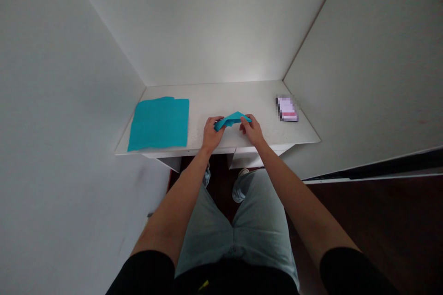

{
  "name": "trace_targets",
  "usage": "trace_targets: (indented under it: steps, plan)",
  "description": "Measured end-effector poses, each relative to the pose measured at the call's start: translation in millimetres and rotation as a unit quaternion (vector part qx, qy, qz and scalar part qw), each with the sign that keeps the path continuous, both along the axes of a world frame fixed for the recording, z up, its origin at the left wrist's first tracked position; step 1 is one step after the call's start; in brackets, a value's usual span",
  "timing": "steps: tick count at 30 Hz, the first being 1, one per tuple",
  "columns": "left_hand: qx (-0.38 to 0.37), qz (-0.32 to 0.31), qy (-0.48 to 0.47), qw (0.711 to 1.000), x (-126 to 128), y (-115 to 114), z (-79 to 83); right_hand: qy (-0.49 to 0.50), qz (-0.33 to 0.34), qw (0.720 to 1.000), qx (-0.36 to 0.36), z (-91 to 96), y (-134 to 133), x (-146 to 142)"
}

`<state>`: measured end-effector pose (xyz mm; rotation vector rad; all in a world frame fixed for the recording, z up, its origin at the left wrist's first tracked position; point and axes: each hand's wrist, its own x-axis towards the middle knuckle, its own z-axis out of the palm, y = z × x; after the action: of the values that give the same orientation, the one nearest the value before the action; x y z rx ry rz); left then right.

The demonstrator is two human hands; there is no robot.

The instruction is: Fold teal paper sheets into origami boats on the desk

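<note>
A folded piece of turquoise paper (233, 119) is held between my two hands, just above the front part of the white desk. Its middle rises to a low peak, and one fold hangs beneath. My left hand (212, 132) is closed on the paper's left end. At the opposite end, my right hand (252, 130) pinches the paper between thumb and fingers. On the desk to the left lie flat turquoise sheets (159, 124), with one edge sticking out at the back.
The white desk (207, 97) sits between a left wall, a back wall and a right panel (363, 78). A phone-like device (287, 109), blurred by pixels, lies at the desk's right side. Below the front edge is a white drawer unit (245, 158).
</note>
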<state>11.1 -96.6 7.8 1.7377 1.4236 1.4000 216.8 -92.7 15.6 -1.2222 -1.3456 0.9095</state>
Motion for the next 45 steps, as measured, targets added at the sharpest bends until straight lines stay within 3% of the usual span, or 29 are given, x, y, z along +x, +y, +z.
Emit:
trace_targets:
  steps: [6, 18, 30, 37, 45]
  plan:
    - [-0.005, 0.007, -0.007, 1.000, 0.4, 0.1, 0.4, 0.066, 0.019, 0.998, 0.005, -7.8, 6.2, 4.0]
    - [0.001, -0.019, 0.004, 1.000, -2.8, 1.6, -0.1, 0.120, 0.026, 0.992, -0.005, -4.5, 9.8, 6.9]
    - [-0.059, 0.009, -0.037, 0.998, -2.5, 4.3, -3.4, 0.061, 0.021, 0.997, 0.028, -13.3, 12.4, 13.3]
    - [-0.091, -0.040, -0.092, 0.991, -1.7, 6.7, 0.0, 0.059, -0.043, 0.996, 0.055, -9.3, 9.6, 21.1]
    - [-0.082, -0.064, -0.117, 0.988, -6.1, 6.9, 0.8, 0.077, -0.024, 0.995, 0.052, -10.9, 10.6, 22.7]
